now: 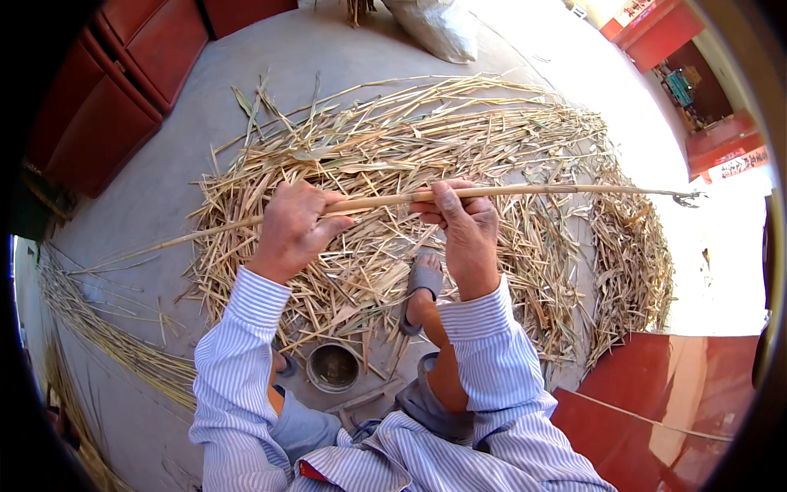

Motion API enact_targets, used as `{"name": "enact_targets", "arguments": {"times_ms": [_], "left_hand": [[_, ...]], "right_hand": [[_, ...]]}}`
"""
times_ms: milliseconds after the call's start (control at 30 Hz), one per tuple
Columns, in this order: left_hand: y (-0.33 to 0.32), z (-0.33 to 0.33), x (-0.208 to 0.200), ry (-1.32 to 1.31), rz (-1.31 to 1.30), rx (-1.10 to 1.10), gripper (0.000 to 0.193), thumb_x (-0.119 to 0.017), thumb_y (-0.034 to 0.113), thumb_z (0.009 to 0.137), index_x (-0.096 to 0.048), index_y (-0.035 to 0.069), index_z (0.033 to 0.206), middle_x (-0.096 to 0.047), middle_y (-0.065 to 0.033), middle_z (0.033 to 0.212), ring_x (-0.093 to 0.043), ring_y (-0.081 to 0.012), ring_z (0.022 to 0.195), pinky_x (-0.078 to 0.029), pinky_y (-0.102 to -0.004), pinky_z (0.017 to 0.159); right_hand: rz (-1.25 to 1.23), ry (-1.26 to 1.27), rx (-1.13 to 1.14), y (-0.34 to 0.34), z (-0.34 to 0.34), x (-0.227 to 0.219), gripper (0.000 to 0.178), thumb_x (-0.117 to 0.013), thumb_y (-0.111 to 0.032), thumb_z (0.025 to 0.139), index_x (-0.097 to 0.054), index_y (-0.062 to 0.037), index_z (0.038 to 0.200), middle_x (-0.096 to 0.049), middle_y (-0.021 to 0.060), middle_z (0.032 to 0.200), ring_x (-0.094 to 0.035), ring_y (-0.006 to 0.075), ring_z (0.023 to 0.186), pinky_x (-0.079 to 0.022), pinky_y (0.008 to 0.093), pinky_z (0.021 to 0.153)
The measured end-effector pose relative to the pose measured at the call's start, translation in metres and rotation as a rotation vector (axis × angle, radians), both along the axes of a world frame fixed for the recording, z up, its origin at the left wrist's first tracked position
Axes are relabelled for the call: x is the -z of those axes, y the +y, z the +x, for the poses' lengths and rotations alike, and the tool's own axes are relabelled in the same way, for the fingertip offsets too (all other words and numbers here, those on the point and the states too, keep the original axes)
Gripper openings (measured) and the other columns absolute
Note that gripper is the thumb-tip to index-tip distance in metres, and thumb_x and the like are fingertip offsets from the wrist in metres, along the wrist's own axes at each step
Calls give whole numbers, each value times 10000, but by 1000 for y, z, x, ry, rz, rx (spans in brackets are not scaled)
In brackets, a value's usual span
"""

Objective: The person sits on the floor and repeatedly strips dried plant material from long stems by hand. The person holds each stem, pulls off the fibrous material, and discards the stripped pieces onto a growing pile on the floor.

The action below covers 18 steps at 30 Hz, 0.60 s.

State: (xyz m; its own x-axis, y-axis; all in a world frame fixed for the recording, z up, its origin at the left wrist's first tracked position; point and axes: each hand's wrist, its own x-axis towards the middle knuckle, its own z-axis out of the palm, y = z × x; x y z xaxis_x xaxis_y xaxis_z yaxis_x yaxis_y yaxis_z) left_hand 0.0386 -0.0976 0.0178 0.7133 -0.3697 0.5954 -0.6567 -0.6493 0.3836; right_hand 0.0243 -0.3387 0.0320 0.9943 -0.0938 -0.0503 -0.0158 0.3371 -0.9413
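A long, pale reed stalk [377,201] stretches across in front of me, held level in both hands. My left hand [297,225] is closed round it, and the thin end runs on past that hand to the lower left. With thumb and fingers, my right hand [466,225] pinches the stalk farther along. Its thicker end reaches far right and finishes in a dark, ragged root tip. Under the stalk lies a wide heap of dry straw and husks [369,287] on the floor.
A small round metal bowl [333,367] stands by my feet. Long thin stalks [123,332] lie in a bundle at left. Dark red cabinets [106,98] are at upper left, a pale sack [438,29] at the back. A red panel [656,402] lies at lower right.
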Motion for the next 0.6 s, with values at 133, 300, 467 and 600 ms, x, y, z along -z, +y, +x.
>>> {"name": "enact_targets", "arguments": {"times_ms": [133, 300, 467, 600], "left_hand": [[-25, -1, 5, -95, -145, -67, 259, -821, 217, 677, -696, 95, 868, -619, -26, 708, -569, -224, 673, -411, -368, 624], [-16, -5, -1, 73, -394, -85, 198, -770, 197, 807, -662, 64, 905, -666, -39, 785, -570, -127, 659, -421, -282, 595], [86, -5, -62, 201, -1009, -55, 140, -675, 171, 919, -647, 51, 984, -664, -35, 800, -564, -66, 676, -443, -198, 605], [92, 8, -21, 206, -291, -340, 241, -680, 265, 899, -649, 42, 986, -675, -74, 831, -601, -174, 705, -470, -301, 646]], "right_hand": [[-16, -22, 10, 9, -4, 0, 258, -670, -209, 921, -608, 30, 1000, -704, 138, 862, -708, 175, 737, -563, 224, 621], [-56, 80, 73, 8, -3, 6, 257, -674, -209, 915, -610, 31, 983, -702, 145, 847, -713, 192, 716, -575, 229, 595], [-59, 111, 147, -21, 16, 15, 269, -688, -199, 904, -602, 27, 1022, -706, 146, 854, -714, 192, 724, -554, 210, 548], [-23, 128, 78, -24, 16, 13, 250, -674, -174, 911, -602, 24, 1046, -707, 148, 875, -717, 200, 743, -570, 213, 573]]}}
